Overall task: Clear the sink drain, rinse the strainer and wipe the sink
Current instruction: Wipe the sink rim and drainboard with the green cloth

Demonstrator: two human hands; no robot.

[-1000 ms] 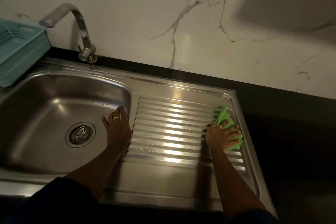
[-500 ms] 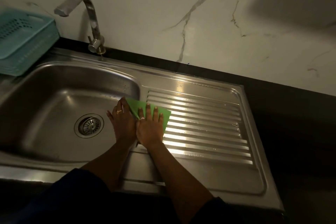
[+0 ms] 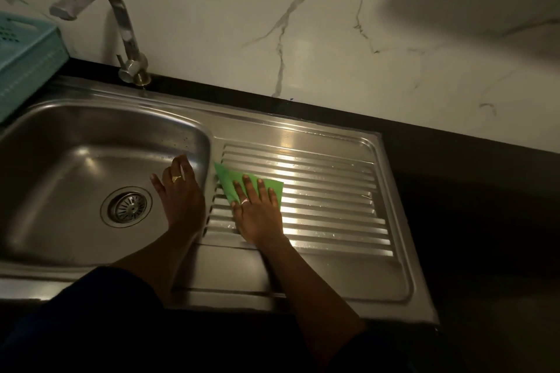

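- The right hand [image 3: 261, 216] lies flat on a green cloth [image 3: 226, 181], fingers straight and a little spread, pressing it down rather than gripping it; a ring [image 3: 245, 201] shows on one finger.
- The cloth sits on the left end of the ridged drainboard [image 3: 328, 197], its far corner pointing toward the basin's edge, and part of it is hidden under the palm.
- The ridges to the right of the hand catch a bright glare, with small drops of water on them.
- Just beside it, the left hand [image 3: 181, 198] rests against the right inner wall of the steel sink basin [image 3: 75, 166], fingers loose and spread, holding nothing.
- The round strainer [image 3: 128, 207] sits in the drain at the bottom of the basin, near the left hand but apart from it.
- A curved faucet [image 3: 124, 27] stands behind the basin, its spout turned left.
- A teal plastic basket [image 3: 27, 51] sits at the far left.
- Black countertop [image 3: 469, 179] surrounds the sink, below a veined marble wall [image 3: 212, 24].
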